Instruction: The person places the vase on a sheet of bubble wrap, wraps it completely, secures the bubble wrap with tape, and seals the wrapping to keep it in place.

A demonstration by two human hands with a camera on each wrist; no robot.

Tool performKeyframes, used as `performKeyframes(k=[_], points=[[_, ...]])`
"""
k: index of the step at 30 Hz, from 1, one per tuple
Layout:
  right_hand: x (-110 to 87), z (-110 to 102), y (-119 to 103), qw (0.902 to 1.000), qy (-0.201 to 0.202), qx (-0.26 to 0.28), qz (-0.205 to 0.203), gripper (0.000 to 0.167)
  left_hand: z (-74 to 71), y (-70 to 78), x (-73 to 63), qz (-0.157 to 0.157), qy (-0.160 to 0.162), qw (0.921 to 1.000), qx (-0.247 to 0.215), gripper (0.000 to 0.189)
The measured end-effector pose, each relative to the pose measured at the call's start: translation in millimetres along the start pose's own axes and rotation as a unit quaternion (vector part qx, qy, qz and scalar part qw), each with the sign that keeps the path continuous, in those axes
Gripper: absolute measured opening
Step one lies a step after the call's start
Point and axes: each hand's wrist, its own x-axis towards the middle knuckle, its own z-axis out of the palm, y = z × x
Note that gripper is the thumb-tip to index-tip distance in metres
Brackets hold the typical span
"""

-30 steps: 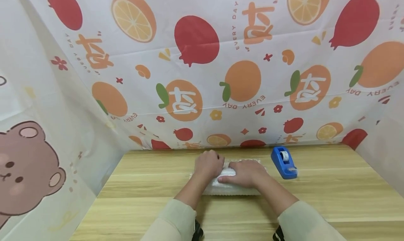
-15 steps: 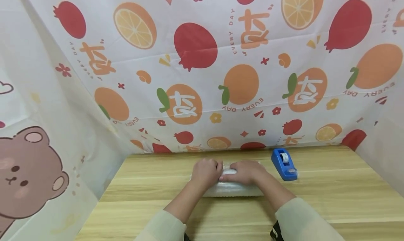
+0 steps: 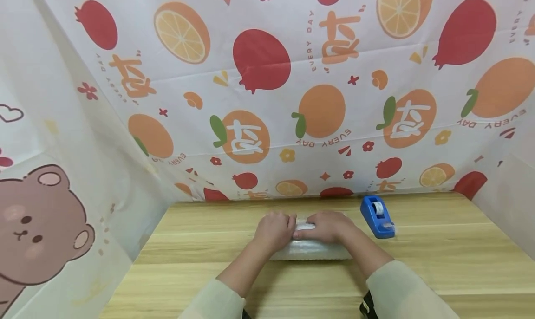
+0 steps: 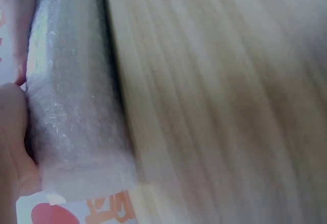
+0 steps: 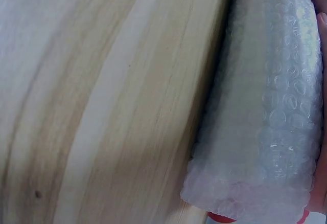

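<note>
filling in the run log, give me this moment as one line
left hand: holds bubble wrap | right hand: holds bubble wrap | tape dispenser: on table, right of hands, untouched

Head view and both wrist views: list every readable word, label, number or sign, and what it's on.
"EVERY DAY": fruit-print cloth, repeated at several angles.
Large orange and white characters, same cloth: too stylised to read with certainty.
Blue tape dispenser: no readable text.
Bubble wrap: none visible.

Pale beige sleeves (image 3: 403,291); black wrist gear (image 3: 368,306), half-hidden.
</note>
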Motion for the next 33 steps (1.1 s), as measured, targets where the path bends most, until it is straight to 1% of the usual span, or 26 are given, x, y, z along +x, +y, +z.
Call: performKeyframes(k=[4, 7, 9, 11, 13, 16, 21, 24, 27, 30, 32, 33], points=[[-1.7, -0.3, 0.2, 1.0, -0.001, -0.005, -0.004, 0.079, 2.1, 0.5, -5.6, 0.015, -0.025, 0.9996, -0.001, 0.058], [-2.7, -0.6, -0.8, 0.9999, 0.005, -0.005, -0.012, 0.067, 3.0, 0.3, -9.0, 0.021, -0.028, 0.9994, -0.007, 0.065], [-3.3, -0.5, -1.4, 0.9999, 0.007, 0.007, -0.008, 0.065, 3.2, -0.7, -10.6, 0.027, -0.037, 0.9989, -0.003, 0.071], [-3.9, -0.8, -2.1, 0.9999, 0.007, 0.015, 0.0, 0.066, 2.8, -2.2, -11.8, 0.038, -0.053, 0.9978, 0.009, 0.076], [-4.4, -1.3, -2.7, 0.9996, 0.004, 0.024, 0.012, 0.072, 2.0, -3.9, -12.4, 0.053, -0.067, 0.9961, 0.02, 0.08], [-4.3, -2.0, -3.4, 0.9995, 0.003, 0.025, 0.021, 0.076, 0.5, -5.9, -12.6, 0.067, -0.082, 0.994, 0.027, 0.083], [-3.7, -3.3, -4.8, 0.9994, 0.0, 0.028, 0.021, 0.075, -1.2, -7.7, -13.1, 0.067, -0.085, 0.9939, 0.022, 0.088], [-3.8, -3.6, -5.1, 0.9993, -0.002, 0.03, 0.022, 0.073, -1.8, -9.0, -13.5, 0.075, -0.09, 0.9927, 0.025, 0.089], [-3.8, -2.6, -4.6, 0.9991, -0.002, 0.035, 0.023, 0.069, -3.3, -11.3, -14.2, 0.093, -0.112, 0.989, 0.024, 0.095], [-4.5, -1.1, -3.4, 0.9986, -0.003, 0.042, 0.032, 0.068, -5.2, -13.4, -14.5, 0.107, -0.139, 0.9844, 0.016, 0.107], [-5.3, -0.7, -2.9, 0.9981, -0.006, 0.047, 0.039, 0.068, -6.5, -13.7, -14.5, 0.11, -0.148, 0.9829, 0.006, 0.107], [-5.9, -1.0, -3.0, 0.9976, -0.008, 0.053, 0.043, 0.068, -7.0, -13.7, -14.2, 0.11, -0.148, 0.9829, 0.006, 0.105]])
